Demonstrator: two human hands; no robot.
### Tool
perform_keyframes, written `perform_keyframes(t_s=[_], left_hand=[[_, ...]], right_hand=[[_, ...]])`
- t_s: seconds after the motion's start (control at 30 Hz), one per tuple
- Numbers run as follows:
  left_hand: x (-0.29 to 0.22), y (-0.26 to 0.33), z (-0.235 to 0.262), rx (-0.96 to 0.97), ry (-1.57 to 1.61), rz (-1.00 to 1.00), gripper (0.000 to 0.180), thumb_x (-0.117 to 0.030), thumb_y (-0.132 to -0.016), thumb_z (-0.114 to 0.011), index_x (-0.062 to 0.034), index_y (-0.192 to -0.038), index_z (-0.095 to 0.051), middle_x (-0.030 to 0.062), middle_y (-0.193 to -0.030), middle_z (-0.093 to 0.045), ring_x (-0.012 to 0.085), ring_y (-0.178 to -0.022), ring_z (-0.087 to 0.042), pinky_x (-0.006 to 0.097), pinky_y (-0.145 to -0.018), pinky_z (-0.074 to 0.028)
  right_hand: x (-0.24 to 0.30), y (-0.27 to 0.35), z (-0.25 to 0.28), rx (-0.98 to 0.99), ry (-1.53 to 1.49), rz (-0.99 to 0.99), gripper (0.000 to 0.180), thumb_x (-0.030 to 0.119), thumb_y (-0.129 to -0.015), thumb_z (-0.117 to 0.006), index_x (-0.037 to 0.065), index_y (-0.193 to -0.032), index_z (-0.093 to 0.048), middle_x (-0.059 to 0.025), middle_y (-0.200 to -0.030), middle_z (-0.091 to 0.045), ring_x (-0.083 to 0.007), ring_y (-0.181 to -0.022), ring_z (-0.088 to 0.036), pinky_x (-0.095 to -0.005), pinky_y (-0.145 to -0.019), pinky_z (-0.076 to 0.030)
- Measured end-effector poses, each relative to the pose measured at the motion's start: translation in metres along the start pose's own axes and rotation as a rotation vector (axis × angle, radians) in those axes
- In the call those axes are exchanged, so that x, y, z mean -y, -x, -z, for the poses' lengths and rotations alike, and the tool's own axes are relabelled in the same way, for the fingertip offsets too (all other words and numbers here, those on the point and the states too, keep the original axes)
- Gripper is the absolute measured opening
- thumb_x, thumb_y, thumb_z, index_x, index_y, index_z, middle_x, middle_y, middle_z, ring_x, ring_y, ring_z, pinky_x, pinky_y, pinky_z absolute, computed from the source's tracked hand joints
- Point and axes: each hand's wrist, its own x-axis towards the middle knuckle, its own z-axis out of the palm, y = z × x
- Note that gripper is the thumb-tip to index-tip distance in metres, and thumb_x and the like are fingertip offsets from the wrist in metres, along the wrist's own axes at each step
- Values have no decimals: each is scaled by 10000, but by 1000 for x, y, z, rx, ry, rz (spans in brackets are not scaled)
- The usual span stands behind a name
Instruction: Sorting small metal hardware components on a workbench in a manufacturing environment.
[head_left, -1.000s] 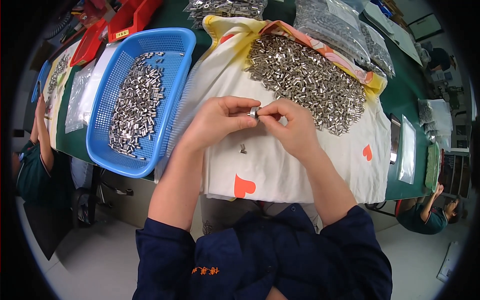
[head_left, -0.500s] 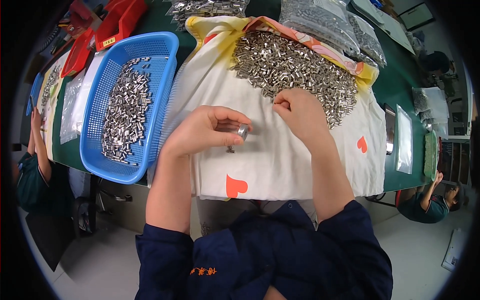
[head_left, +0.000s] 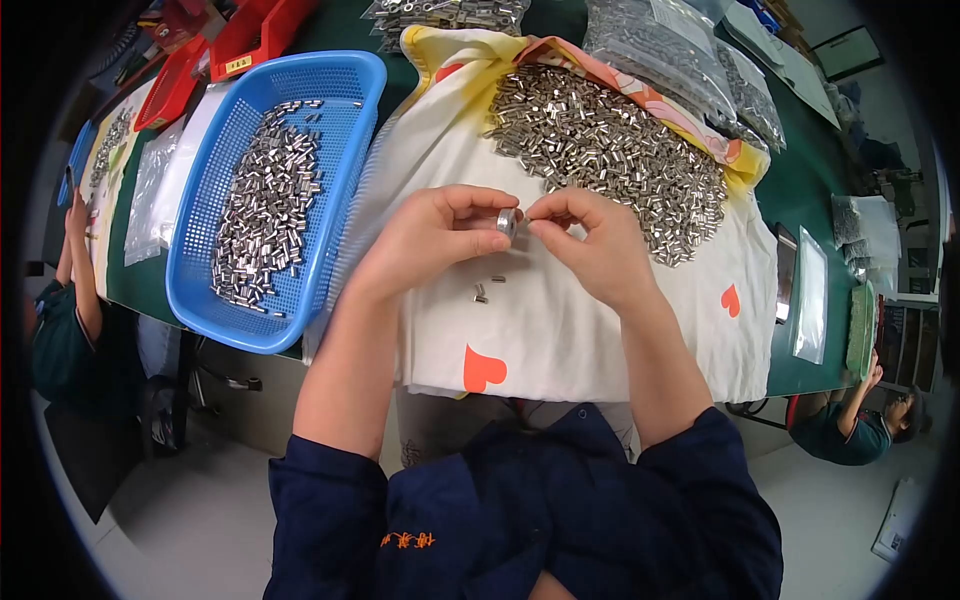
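Note:
My left hand grips a thick round metal ring between thumb and fingers, held on edge above the cloth. My right hand is in a pinch close beside the ring's right face. A small metal cylinder is at its fingertips, mostly hidden by them; whether it enters the ring I cannot tell. Below the ring, a few loose short metal cylinders lie on the white cloth. Beyond my right hand spreads a large pile of the same cylinders.
On the left stands a blue perforated basket with many cylinders inside. Red bins are at the far left, and clear bags of metal parts at the back. A phone lies right of the cloth. Other people sit at both sides.
My right hand has come from the pile's near edge leftward to the ring. The left hand has shifted slightly up and right with the ring, uncovering more loose cylinders. The view has shifted slightly.

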Motion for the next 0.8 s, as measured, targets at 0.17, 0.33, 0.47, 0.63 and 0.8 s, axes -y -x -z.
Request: perform_keyframes(t_s=[0.17, 0.33, 0.47, 0.63, 0.8], left_hand=[[0, 0, 0, -11, -34, -60, 346, -31, -746, -652, 7, -1078, -565, 18, -855, -615, 56, -772, -563, 192, -684, -456], [2, -2, -2, -55, -73, -65, 356, -35, -741, -659, 15, -1081, -567, 36, -867, -622, 60, -762, -568, 190, -689, -461], [1, -2, -3, -48, -40, -61, 373, 30, -734, -625, 42, -1098, -541, 58, -935, -615, 85, -824, -572, 209, -733, -465], [2, -2, -1, -38, -68, -49, 353, -14, -734, -656, 30, -1072, -566, 55, -931, -622, 72, -784, -575, 194, -718, -465], [1, 2, -1, 38, -57, -10, 347, -5, -729, -659, 26, -1064, -570, 44, -914, -621, 70, -804, -572, 203, -720, -468]], right_hand=[[2, 2, -9, -33, -29, 149, 63, 54, -723, -603, 26, -778, -614, -70, -755, -606, -186, -664, -579, -276, -601, -459], [-3, 5, -23, -220, 267, 349, 65, 42, -701, -603, 39, -765, -613, -72, -733, -594, -222, -660, -574, -304, -586, -460], [-1, 6, -23, -178, 146, 188, 57, 51, -703, -604, 42, -759, -610, -67, -727, -593, -227, -655, -571, -315, -581, -460], [-2, 1, -5, 40, -30, 68, 92, 73, -713, -622, 29, -793, -614, -65, -751, -609, -177, -672, -588, -276, -599, -464], [-2, -2, 0, 94, -39, -15, 120, 44, -719, -633, 18, -836, -630, -40, -759, -612, -106, -672, -565, -238, -622, -453]])
